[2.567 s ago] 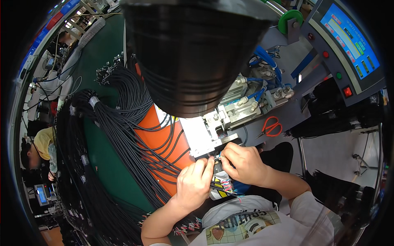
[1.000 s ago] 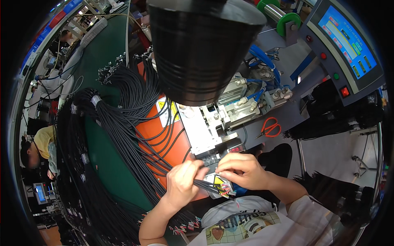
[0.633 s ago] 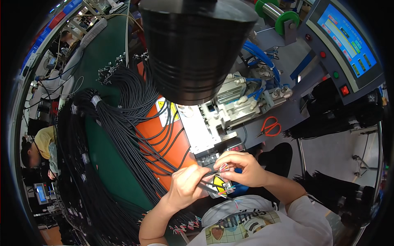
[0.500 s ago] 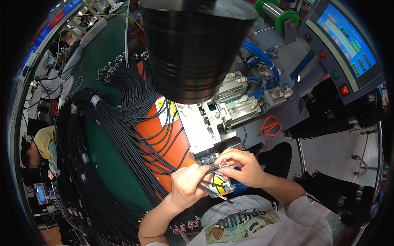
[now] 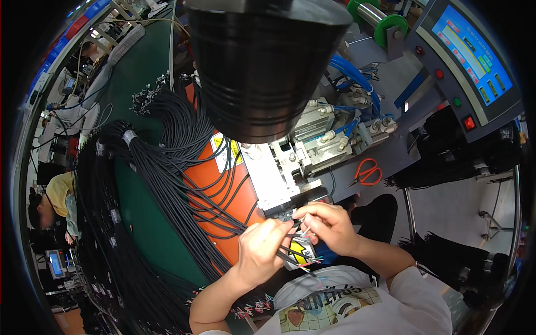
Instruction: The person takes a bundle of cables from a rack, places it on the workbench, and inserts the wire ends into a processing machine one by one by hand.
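Observation:
My left hand (image 5: 261,250) is closed round several black cables (image 5: 233,223) whose stripped ends stick out toward my body. Thin coloured wires (image 5: 310,261) show at those ends, over a yellow and black label (image 5: 300,252). Close beside it, my right hand (image 5: 330,226) pinches the fine wires at the tip of one cable. Its fingertips nearly meet my left fingers, so part of the wire ends is hidden. Just beyond both hands stands the white metal block (image 5: 267,181) of a machine fixture.
A large bundle of black cables (image 5: 162,173) lies across the orange plate (image 5: 207,177) and green table (image 5: 134,223). Red-handled scissors (image 5: 367,172) rest right of the fixture. A black cylinder (image 5: 262,72) hangs overhead. A control screen (image 5: 472,56) stands far right; another person (image 5: 58,198) sits far left.
My left hand has shifted slightly right and up, nearer my right hand. The right fingers have turned, and the coloured wires between them are less visible.

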`<state>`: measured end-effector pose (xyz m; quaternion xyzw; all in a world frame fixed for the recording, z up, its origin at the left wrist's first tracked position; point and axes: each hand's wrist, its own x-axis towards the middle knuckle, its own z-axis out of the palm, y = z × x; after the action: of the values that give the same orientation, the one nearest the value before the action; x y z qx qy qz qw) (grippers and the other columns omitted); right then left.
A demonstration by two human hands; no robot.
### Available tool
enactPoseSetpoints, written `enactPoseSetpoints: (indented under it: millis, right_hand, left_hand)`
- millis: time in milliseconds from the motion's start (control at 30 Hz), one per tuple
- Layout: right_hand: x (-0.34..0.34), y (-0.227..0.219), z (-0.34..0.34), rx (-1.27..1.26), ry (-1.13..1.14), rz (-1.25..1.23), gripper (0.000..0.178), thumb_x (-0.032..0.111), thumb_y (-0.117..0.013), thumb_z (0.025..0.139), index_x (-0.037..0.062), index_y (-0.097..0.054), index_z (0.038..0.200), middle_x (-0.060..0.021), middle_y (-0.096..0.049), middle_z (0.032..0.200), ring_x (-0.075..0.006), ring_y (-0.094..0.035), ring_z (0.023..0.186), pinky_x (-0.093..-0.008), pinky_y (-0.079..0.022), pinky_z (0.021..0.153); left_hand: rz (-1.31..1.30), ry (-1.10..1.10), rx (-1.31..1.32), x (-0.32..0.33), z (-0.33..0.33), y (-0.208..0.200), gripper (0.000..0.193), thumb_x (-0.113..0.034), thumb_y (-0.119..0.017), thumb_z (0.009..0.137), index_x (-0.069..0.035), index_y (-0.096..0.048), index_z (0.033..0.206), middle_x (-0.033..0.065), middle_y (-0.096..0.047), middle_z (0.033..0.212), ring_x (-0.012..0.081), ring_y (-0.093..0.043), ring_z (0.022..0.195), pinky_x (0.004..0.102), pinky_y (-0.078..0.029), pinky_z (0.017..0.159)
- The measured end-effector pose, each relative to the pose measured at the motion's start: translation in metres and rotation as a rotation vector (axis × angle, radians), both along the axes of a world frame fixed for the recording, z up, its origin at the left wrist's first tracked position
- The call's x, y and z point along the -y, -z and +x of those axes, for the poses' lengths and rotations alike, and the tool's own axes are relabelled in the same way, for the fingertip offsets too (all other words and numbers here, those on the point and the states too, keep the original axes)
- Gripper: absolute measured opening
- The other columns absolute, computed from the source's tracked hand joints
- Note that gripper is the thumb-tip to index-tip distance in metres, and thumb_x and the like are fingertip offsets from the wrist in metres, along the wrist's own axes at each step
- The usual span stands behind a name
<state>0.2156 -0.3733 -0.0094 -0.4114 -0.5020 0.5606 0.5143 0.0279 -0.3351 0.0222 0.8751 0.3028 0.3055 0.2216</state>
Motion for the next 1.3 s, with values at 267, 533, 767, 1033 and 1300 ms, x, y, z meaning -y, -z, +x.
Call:
enactPoseSetpoints:
  millis: [267,533,767,1033,1300]
  right_hand:
    - [0.000,-0.008,-0.004,-0.446,-0.129,-0.297,0.018,-0.001,-0.056,0.092,0.0000,-0.052,0.109,-0.0046,-0.061,0.083,-0.0098,-0.063,0.078,-0.0202,-0.047,0.065]
    - [-0.007,-0.008,0.002,-0.510,-0.211,-0.449,0.012,0.005,-0.058,0.093,0.0016,-0.052,0.103,-0.0040,-0.059,0.081,-0.0054,-0.055,0.068,-0.0177,-0.042,0.057]
    - [0.011,-0.009,-0.017,0.534,0.173,0.553,0.047,-0.005,-0.058,0.082,-0.0041,-0.050,0.128,-0.0220,-0.050,0.115,-0.0287,-0.059,0.098,-0.0389,-0.049,0.083]
    - [-0.005,0.001,0.003,-0.434,-0.132,-0.144,0.019,0.001,-0.061,0.090,-0.0075,-0.062,0.108,-0.0133,-0.059,0.105,-0.0163,-0.063,0.088,-0.0279,-0.052,0.078]
    - [-0.016,-0.002,0.017,-0.267,-0.230,-0.226,0.015,-0.004,-0.062,0.088,-0.0063,-0.067,0.101,-0.0123,-0.065,0.093,-0.0128,-0.065,0.070,-0.0201,-0.049,0.057]
  left_hand:
    - [0.130,0.022,-0.103,0.005,0.007,-0.006,0.022,-0.009,-0.069,0.077,0.003,-0.064,0.094,0.0039,-0.054,0.068,0.0175,-0.053,0.054,0.0306,-0.037,0.049]
    - [0.382,0.029,-0.162,0.005,0.003,0.000,0.022,-0.008,-0.069,0.075,0.003,-0.067,0.094,0.0042,-0.057,0.069,0.0132,-0.051,0.053,0.0280,-0.034,0.046]
    - [-0.126,-0.068,0.112,0.001,0.008,-0.004,0.009,-0.001,-0.068,0.077,-0.001,-0.058,0.077,0.0106,-0.054,0.062,0.0266,-0.055,0.049,0.0361,-0.043,0.048]
    - [-0.101,-0.014,0.040,-0.001,0.008,-0.003,0.009,-0.004,-0.068,0.078,-0.002,-0.059,0.079,0.0093,-0.054,0.062,0.0259,-0.054,0.048,0.0348,-0.042,0.047]
    - [-0.248,0.098,0.074,-0.009,0.001,-0.005,0.008,-0.005,-0.066,0.079,-0.002,-0.059,0.082,0.0094,-0.053,0.062,0.0261,-0.055,0.049,0.0352,-0.043,0.046]
